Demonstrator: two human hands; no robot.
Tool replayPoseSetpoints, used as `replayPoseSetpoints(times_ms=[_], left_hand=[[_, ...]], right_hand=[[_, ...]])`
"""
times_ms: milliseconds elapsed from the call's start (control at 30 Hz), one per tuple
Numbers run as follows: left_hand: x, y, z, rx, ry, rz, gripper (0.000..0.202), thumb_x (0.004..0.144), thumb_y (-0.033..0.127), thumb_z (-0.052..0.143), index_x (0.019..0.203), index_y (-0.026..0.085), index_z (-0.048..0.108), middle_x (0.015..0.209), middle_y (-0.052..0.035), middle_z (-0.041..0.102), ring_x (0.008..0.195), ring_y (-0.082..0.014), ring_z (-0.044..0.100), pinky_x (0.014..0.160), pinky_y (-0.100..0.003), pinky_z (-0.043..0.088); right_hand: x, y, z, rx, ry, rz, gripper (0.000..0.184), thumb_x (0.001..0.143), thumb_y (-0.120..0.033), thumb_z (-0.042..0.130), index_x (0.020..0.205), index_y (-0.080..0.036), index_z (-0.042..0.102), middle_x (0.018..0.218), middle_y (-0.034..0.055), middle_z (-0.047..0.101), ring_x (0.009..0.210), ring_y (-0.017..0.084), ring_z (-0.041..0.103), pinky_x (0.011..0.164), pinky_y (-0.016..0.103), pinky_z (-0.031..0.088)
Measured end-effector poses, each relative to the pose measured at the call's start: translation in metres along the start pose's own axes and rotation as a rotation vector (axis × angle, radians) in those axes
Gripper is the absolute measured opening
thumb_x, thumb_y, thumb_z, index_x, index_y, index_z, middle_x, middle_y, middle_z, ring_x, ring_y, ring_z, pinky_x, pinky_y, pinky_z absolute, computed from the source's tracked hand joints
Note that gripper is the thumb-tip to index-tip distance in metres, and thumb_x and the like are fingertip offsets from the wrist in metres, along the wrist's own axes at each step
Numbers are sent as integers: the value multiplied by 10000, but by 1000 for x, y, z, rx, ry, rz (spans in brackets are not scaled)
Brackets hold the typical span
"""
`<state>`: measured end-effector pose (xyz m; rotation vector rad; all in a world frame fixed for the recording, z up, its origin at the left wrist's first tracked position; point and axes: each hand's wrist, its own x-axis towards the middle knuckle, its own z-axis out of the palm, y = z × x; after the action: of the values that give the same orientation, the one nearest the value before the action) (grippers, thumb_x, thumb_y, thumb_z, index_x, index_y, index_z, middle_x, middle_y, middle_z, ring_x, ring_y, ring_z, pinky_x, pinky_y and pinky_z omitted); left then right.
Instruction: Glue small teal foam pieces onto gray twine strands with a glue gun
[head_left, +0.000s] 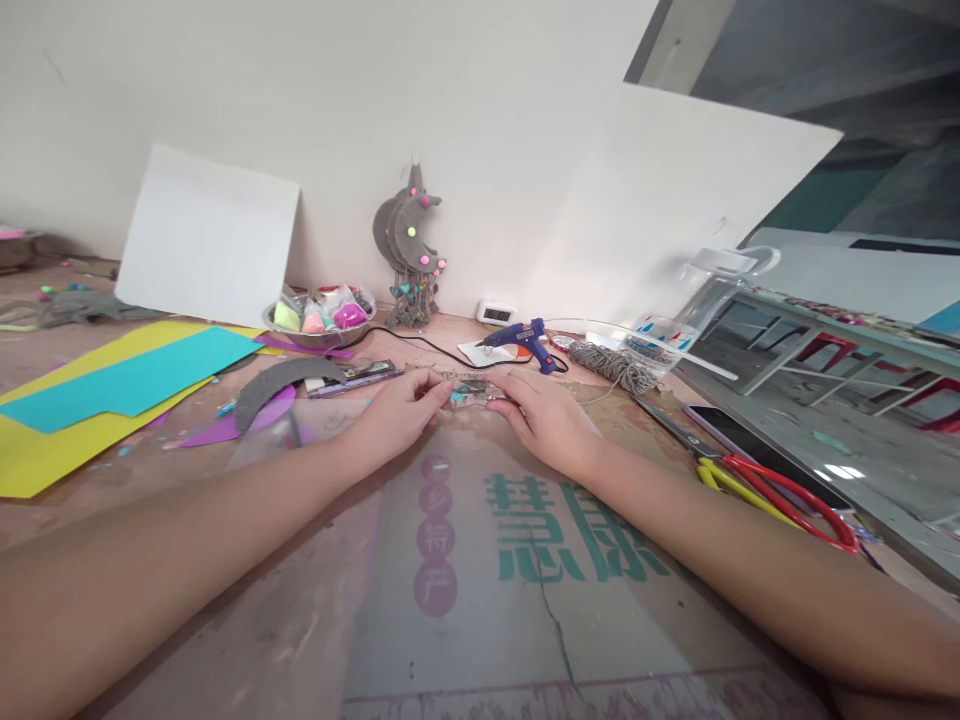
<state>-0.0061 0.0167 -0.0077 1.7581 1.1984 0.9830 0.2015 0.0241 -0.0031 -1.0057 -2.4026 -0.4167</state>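
Piece: your small strip with teal bits (471, 392) lies on the table (97, 500) at centre frame, between your hands.
Fingers: your left hand (401, 410) pinches its left end and your right hand (540, 415) its right end, both closed on it.
Risk, pull: tug unevenly and it may tear or shed bits.
Risk, heat: the glue gun (525, 340) stands just behind your right hand. Reaching forward could brush its nozzle or snag the black cord (420, 345).
Risk, sweep: the scissors (780, 495) lie near your right forearm, and a swing could knock them.
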Motion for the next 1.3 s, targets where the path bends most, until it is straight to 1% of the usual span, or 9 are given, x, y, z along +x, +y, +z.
replayPoseSetpoints(times_ms=[200,467,967,1300], left_hand=[[0,1,0,51,9,37,260,842,376,427,684,175,477,566,46,465,505,-94,421,491,-212,305],[-1,0,0,83,25,43,256,841,373,424,689,180,495,550,50,476,506,-103,423,525,-226,313],[-1,0,0,106,23,49,253,852,378,413,719,179,496,575,51,471,521,-97,424,544,-222,321],[0,-1,0,104,26,57,265,850,398,415,735,179,508,590,45,486,522,-97,431,522,-216,323]], right_hand=[[-1,2,3,-25,-19,-19,303,895,-335,434,1087,-142,569,979,108,648,937,223,584,809,358,455],[-1,3,4,-31,-17,-19,312,897,-337,428,1086,-138,575,1016,108,646,954,221,582,826,355,458],[-2,3,4,-37,-29,-14,302,904,-338,414,1064,-150,589,978,90,656,918,213,588,814,345,457],[-2,3,4,-9,-15,-3,297,904,-335,419,1058,-150,595,976,92,662,917,212,594,815,350,460]])
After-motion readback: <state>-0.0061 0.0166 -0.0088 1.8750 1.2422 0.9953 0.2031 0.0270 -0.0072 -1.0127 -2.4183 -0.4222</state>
